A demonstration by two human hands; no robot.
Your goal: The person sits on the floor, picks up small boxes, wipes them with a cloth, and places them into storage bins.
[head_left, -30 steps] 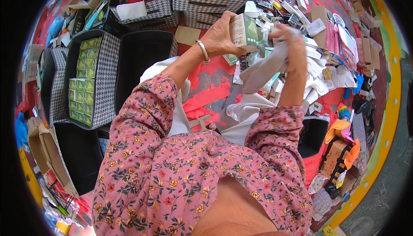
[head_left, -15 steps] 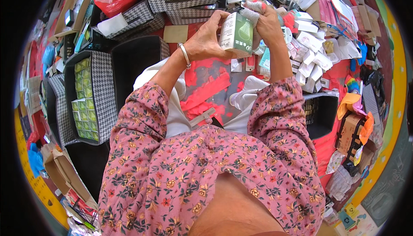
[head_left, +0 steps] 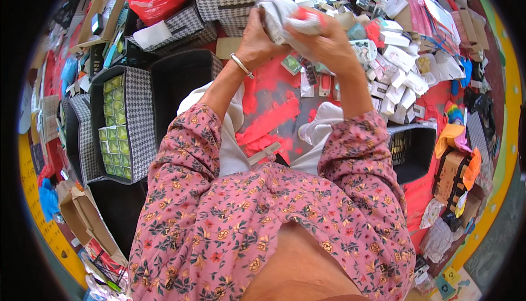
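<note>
Both hands raised over the red worktop [head_left: 274, 117]; left hand [head_left: 256, 40] and right hand [head_left: 324, 43] closed around a crumpled white plastic bag [head_left: 285, 13]; bagging seemingly midway; small white boxes [head_left: 402, 90] waiting beside.

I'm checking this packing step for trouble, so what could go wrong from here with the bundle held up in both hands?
1. The left hand and right hand grip a loose white bundle in mid-air; something could slip out.
2. Whatever drops would likely land among the small boxes scattered below and be hard to find.
3. The raised bundle hides part of the pile, so the hands may be working partly blind.
</note>
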